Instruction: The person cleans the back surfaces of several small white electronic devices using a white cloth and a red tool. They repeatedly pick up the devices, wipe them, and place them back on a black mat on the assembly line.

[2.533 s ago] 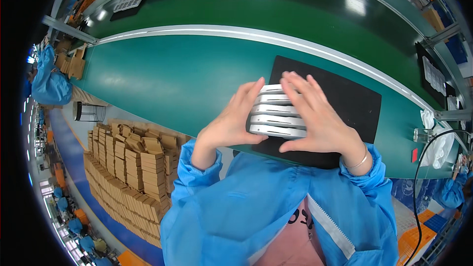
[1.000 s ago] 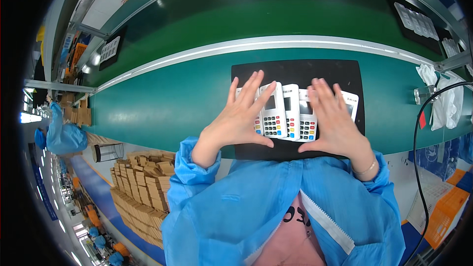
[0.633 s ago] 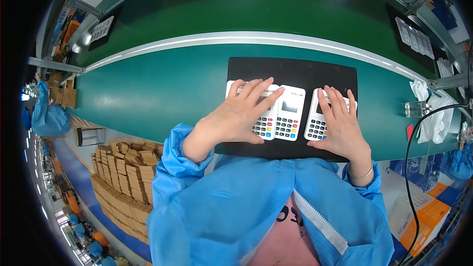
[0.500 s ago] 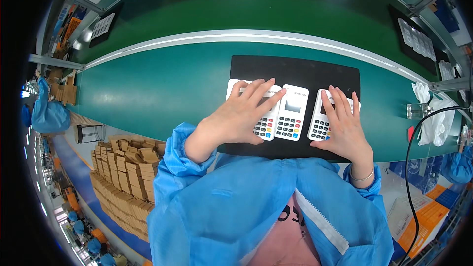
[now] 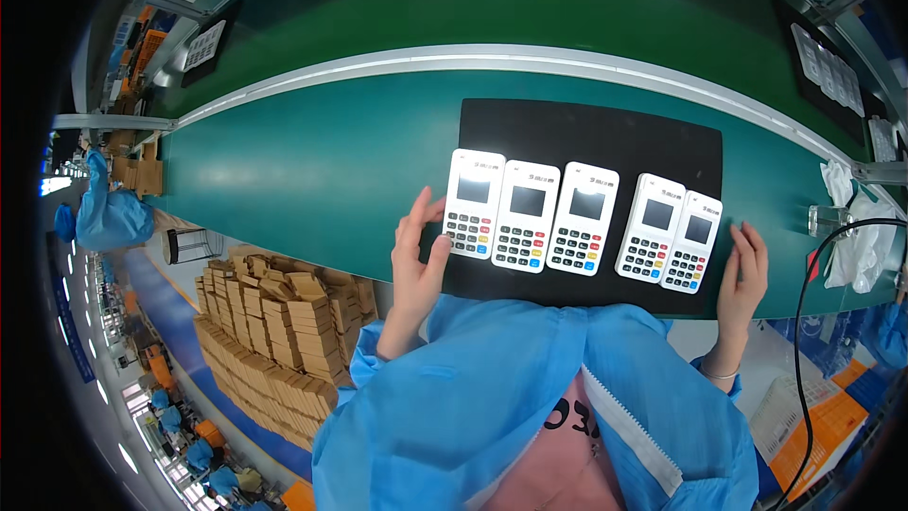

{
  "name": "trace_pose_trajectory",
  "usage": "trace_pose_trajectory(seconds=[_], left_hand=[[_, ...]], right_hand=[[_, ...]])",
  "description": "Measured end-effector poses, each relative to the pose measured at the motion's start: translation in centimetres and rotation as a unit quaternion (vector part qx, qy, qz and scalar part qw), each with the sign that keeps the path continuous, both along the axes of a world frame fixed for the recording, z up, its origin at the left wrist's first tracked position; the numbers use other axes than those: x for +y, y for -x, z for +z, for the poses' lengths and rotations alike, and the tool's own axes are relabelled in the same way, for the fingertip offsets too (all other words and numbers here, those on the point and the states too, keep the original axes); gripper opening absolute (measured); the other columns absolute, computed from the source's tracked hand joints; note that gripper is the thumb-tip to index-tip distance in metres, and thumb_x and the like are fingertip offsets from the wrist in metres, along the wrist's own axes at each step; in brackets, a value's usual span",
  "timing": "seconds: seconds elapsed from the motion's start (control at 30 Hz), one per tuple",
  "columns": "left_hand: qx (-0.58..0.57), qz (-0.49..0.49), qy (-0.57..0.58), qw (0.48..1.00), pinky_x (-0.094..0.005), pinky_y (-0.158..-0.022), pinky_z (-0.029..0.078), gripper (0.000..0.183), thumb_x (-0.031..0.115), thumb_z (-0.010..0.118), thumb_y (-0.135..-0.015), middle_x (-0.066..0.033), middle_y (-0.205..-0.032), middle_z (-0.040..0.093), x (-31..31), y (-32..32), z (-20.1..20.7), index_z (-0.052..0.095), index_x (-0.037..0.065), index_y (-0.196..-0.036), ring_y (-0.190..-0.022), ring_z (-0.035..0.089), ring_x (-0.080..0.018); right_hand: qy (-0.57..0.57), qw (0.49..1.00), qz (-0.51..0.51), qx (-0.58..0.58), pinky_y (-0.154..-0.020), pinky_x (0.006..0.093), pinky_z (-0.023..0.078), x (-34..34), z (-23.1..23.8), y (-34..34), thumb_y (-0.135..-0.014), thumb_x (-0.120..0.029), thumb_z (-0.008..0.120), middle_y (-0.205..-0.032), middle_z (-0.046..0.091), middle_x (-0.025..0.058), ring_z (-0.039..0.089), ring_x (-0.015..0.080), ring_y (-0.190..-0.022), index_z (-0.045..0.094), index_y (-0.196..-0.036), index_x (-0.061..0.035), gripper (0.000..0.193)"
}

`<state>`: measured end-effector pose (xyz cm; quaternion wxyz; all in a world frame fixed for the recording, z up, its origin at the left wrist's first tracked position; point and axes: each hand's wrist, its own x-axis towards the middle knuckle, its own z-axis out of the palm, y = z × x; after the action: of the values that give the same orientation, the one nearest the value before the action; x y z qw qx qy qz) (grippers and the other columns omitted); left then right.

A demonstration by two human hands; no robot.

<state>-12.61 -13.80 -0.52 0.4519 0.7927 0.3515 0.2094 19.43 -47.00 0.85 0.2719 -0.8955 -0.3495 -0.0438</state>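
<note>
Flanking five white payment terminals (image 5: 584, 219) at centre, the left hand (image 5: 417, 263) and right hand (image 5: 743, 279) have fingers loosely parted; cardboard boxes (image 5: 271, 329) crowd lower left, a black cable (image 5: 799, 350) curves lower right.

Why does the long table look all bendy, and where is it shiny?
In the head view, the fisheye lens curves the pale strip behind the teal table into an arc and leaves the corners black; in the head view, white glare sits on the dark green surface at the top; in the head view, the white keypad devices look fairly sharp.
</note>
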Motion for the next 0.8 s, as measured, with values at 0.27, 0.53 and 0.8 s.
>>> trace_pose_trajectory(seconds=[0.27,0.53,0.8], left_hand=[[-0.069,-0.013,0.004,0.998,-0.0406,-0.105,0.044,0.048,0.029,0.057,-0.103,-0.0127,-0.124,0.071,-0.5,-1.8,0.0,0.054,0.001,-0.143,-0.118,0.059,-0.0264],[-0.052,-0.020,0.016,0.998,-0.0397,-0.106,0.042,0.046,0.028,0.055,-0.104,-0.0122,-0.126,0.070,0.5,-2.4,0.0,0.055,0.001,-0.142,-0.119,0.057,-0.0267],[0.019,-0.091,-0.259,0.961,-0.0498,-0.116,0.032,0.051,0.019,0.068,-0.094,-0.0194,-0.148,0.051,-0.1,-3.2,0.3,0.055,0.003,-0.140,-0.139,0.043,-0.0385]], right_hand=[[0.003,0.998,0.030,-0.047,-0.085,0.0354,0.052,1.8,-0.9,1.9,-0.091,0.007,0.061,-0.112,0.066,0.0129,0.063,0.0265,-0.100,0.070,-0.132,-0.0051,0.044],[0.029,0.998,0.018,-0.057,-0.063,0.0327,0.051,2.3,-0.3,2.2,-0.091,0.002,0.065,-0.088,0.061,0.0076,0.061,0.0203,-0.068,0.068,-0.138,-0.0107,0.049],[0.009,0.997,0.022,-0.072,-0.064,0.0369,0.051,4.2,-0.8,2.9,-0.088,-0.002,0.067,-0.084,0.058,0.0089,0.063,0.0255,-0.070,0.068,-0.134,-0.0076,0.047]])
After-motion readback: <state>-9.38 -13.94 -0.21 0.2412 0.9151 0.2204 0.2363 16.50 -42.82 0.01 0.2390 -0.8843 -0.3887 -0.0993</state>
